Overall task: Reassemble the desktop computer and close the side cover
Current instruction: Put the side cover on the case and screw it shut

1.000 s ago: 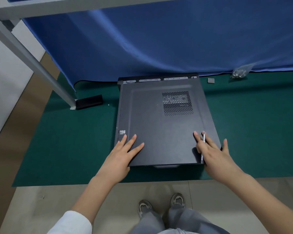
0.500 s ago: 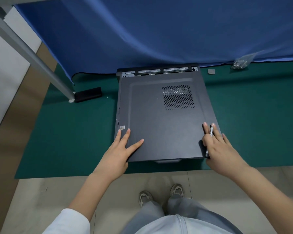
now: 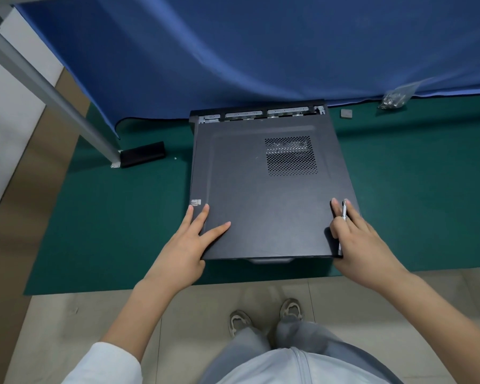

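Note:
The black desktop computer case (image 3: 261, 114) lies on its side on the green mat (image 3: 108, 217). Its side cover (image 3: 261, 206), which has a mesh vent, rests on top. A strip of the case's metal frame shows past the cover's far edge. My left hand (image 3: 183, 250) presses flat on the cover's near left corner with its fingers spread. My right hand (image 3: 358, 245) sits at the near right corner and pinches a slim silver tool (image 3: 344, 210) between its fingers, with the fingertips on the cover's right edge.
A clear bag of screws (image 3: 396, 97) and a small grey square pad (image 3: 346, 113) lie on the mat at the far right. A black block (image 3: 143, 154) sits beside a metal table leg (image 3: 53, 98) at the left. Blue cloth (image 3: 261, 51) hangs behind the case.
My right hand has slid outward from the cover's top to its near right edge, with the tool still in it. My left hand has stayed at the near left corner.

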`<state>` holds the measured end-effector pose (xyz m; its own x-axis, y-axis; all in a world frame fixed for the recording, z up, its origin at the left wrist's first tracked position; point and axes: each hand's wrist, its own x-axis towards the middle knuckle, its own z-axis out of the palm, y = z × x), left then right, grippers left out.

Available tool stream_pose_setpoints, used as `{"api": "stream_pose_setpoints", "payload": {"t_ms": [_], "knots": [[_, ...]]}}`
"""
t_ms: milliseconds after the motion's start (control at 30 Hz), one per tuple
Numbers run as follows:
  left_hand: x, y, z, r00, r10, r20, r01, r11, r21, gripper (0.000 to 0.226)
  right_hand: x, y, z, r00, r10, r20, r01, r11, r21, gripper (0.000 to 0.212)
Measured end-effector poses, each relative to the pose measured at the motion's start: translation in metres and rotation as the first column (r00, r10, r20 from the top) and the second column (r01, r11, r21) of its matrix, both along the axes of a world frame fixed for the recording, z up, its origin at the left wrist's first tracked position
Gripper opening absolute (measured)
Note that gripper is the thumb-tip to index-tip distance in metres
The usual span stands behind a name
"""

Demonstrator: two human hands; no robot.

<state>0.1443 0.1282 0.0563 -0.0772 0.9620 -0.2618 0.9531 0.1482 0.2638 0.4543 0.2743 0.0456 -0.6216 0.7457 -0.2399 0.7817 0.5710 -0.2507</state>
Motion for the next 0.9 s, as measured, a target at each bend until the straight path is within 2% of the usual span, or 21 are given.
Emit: {"api": "stream_pose_setpoints", "payload": {"t_ms": [67,133,200,267,400,667,900], "knots": [[0.000,-0.002,-0.001,0.981,0.095,0.169,-0.100,0.995,0.021,0.102,0.000,0.000,0.002,0.999,-0.019,-0.033,0.018,1.000,-0.017,0.038],[0.000,-0.006,-0.001,0.907,0.238,0.347,-0.264,0.964,0.029,0.104,0.001,0.001,0.005,0.996,-0.054,-0.076,0.050,0.998,-0.047,0.040],[0.001,-0.011,-0.003,0.831,0.363,0.421,-0.400,0.917,0.000,0.103,0.002,0.003,0.008,0.992,-0.081,-0.098,0.074,0.995,-0.071,0.042],[0.003,-0.016,-0.008,0.823,0.411,0.391,-0.444,0.896,-0.005,0.100,0.003,0.005,0.007,0.993,-0.087,-0.086,0.080,0.994,-0.076,0.042],[0.009,-0.018,-0.016,0.910,0.354,0.215,-0.365,0.931,0.015,0.088,0.002,0.006,0.002,0.997,-0.066,-0.045,0.063,0.996,-0.063,0.038],[0.007,-0.009,-0.010,0.915,0.375,0.151,-0.379,0.925,0.002,0.084,-0.004,0.016,-0.001,0.996,-0.057,-0.062,0.052,0.996,-0.074,0.038],[0.006,-0.002,-0.010,0.944,0.330,0.009,-0.330,0.944,-0.013,0.083,-0.005,0.021,-0.004,0.998,-0.047,-0.044,0.044,0.997,-0.058,0.038]]}}
